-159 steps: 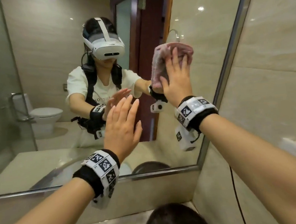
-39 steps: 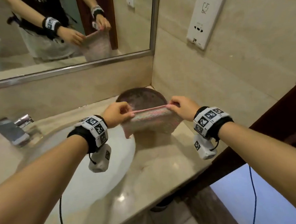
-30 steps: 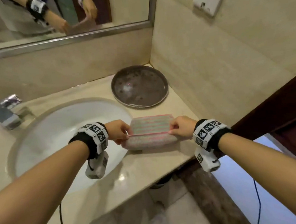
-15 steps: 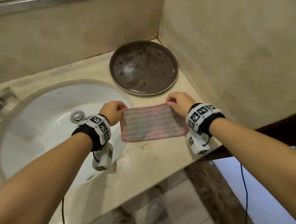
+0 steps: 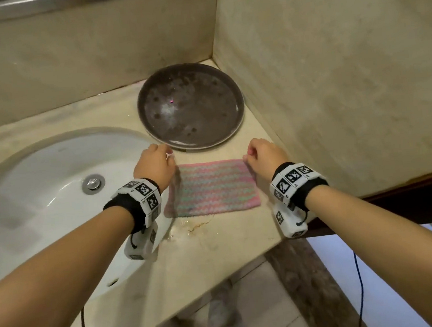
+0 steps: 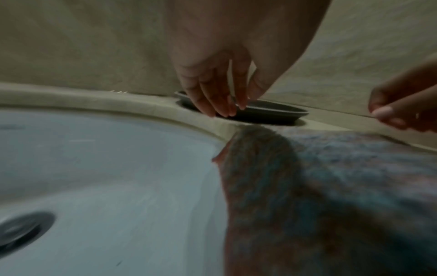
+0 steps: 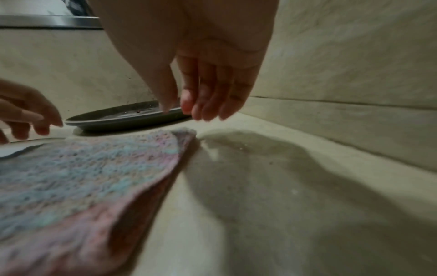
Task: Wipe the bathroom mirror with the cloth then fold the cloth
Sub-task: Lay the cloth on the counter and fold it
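Note:
A pink and pale-blue knitted cloth [image 5: 213,187] lies folded flat on the beige counter [image 5: 204,246], just right of the sink. Its left edge hangs slightly over the basin rim in the left wrist view [image 6: 319,186]. My left hand [image 5: 156,161] hovers above the cloth's far left corner, fingers hanging loose and holding nothing [image 6: 220,104]. My right hand [image 5: 261,153] hovers above the far right corner of the cloth [image 7: 94,177], its fingers [image 7: 203,110] relaxed and clear of it. Only the mirror's metal frame [image 5: 62,1] shows at the top.
A dark round plate [image 5: 190,105] sits in the corner right behind the cloth. The white sink [image 5: 42,206] with its drain [image 5: 93,183] lies to the left. A tiled wall [image 5: 333,73] closes the right side. The counter's front edge drops to the floor [image 5: 249,305].
Both hands have let go of the cloth's far corners and lifted slightly. The cloth now lies folded on the counter; earlier it was held up and laid down.

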`<state>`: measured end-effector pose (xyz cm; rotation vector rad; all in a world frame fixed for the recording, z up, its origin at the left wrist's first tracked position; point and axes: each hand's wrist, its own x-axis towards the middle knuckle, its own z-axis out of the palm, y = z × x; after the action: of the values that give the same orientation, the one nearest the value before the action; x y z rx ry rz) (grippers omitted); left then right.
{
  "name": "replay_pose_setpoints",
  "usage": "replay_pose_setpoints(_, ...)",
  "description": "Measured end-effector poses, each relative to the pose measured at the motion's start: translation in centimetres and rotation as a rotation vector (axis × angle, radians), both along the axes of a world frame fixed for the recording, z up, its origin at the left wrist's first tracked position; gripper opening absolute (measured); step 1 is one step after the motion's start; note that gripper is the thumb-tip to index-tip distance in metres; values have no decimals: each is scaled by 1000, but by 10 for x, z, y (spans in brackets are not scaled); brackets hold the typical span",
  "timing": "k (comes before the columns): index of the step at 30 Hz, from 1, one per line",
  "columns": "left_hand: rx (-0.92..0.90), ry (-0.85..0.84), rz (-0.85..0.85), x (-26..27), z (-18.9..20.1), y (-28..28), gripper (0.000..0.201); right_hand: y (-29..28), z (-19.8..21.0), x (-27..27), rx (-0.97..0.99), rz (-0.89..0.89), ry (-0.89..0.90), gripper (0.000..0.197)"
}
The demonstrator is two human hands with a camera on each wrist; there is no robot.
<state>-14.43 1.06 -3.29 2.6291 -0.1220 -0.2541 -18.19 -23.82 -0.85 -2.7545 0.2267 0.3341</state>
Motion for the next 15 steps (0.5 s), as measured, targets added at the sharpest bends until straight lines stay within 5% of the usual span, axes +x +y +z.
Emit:
replay_pose_setpoints(3,22,8,-219,-4,12,-26,22,-6,9,-18,-87,-39,195,26)
replay_pose_setpoints(7,164,148,-457,-17,14,-55,26,2,5,-37,43,-197,223,30)
replay_pose_setpoints(15,127,112,-461,-30,11,-54,31,24,-9,-39,261,-353,239,11)
